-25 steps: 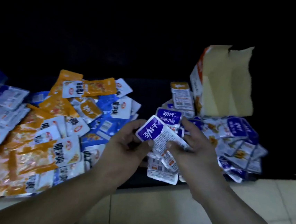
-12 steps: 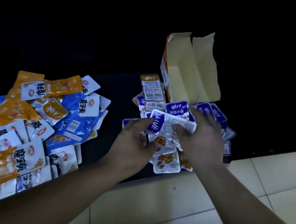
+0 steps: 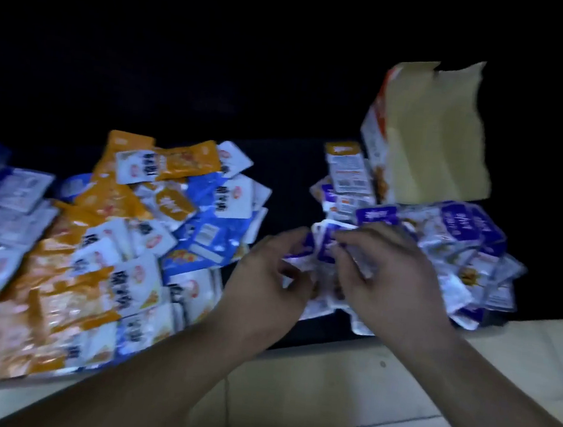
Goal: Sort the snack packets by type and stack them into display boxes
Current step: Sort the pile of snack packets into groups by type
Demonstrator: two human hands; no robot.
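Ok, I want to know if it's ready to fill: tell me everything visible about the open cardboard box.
The box is cardboard, plain tan inside, white with orange-red print on its outer side wall. Its flaps stand open, edges ragged, opening toward the camera, visible interior bare. It stands on the dark surface; purple packets lie against its base.

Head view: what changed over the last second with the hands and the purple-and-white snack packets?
The left hand and right hand still grip the purple-and-white foil packet. Its label lay flat facing up before; now it looks bunched between them, though motion blur hides detail. Nothing was let go. The purple packet pile, open cardboard display box and orange-and-blue packet heap stayed put.
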